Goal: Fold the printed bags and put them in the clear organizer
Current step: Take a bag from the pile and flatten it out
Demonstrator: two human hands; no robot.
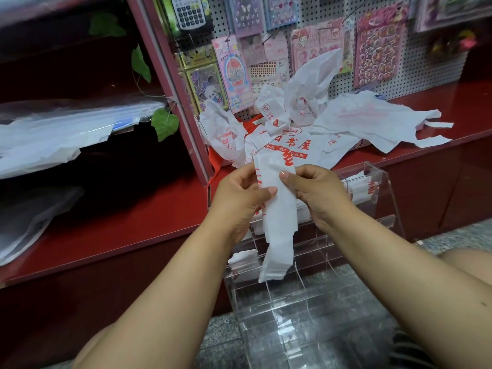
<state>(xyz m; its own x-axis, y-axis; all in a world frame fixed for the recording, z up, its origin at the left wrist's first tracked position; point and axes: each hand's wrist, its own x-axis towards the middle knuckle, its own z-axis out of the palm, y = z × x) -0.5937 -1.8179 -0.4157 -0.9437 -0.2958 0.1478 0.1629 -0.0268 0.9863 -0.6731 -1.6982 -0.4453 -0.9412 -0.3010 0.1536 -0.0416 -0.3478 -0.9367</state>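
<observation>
A white bag with red print [278,209], folded into a long narrow strip, hangs in front of me. My left hand [239,194] pinches its left edge near the top, and my right hand [316,191] pinches its right edge with the thumb on the front. Its loose lower end dangles over the clear organizer [378,187], a tiered acrylic rack standing on the floor. Folded white bags [242,258] lie in some of its compartments. A heap of unfolded printed bags [292,139] is spread on the red shelf behind.
The red shelf ledge [127,225] runs left to right. A pegboard [431,65] with sticker packs stands at the back. Clear plastic sheets [53,134] lie on the left shelves, with green leaves [165,123] hanging beside a pink post. My knees flank the speckled floor [221,331].
</observation>
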